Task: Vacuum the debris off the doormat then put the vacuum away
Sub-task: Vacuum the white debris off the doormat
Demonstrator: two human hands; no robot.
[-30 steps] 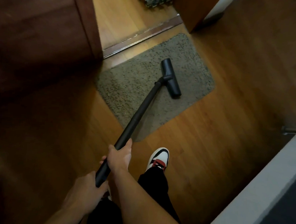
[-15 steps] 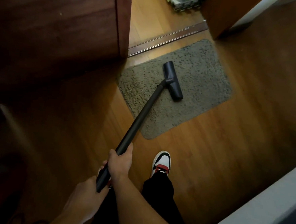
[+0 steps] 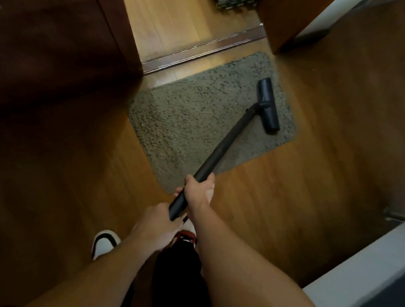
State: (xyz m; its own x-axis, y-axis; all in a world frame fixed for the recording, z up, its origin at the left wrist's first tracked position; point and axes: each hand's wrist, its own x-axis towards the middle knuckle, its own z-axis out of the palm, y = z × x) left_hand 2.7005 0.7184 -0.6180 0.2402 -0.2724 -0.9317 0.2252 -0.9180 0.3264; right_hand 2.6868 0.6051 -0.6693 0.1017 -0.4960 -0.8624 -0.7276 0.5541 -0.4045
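Black T-shaped nozzle on shaggy grey doormat, 3 o'clock end. My right hand and left hand grip the smooth tube.

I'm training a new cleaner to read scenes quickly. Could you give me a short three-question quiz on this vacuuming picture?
1. True or false: the vacuum head rests on the doormat.
2. The left hand and right hand both grip the wand. Which is nearer the head? A left, B right.
3. Fill in: the head sits near the doormat's ____ side.
Key: 1 true; 2 B; 3 right.
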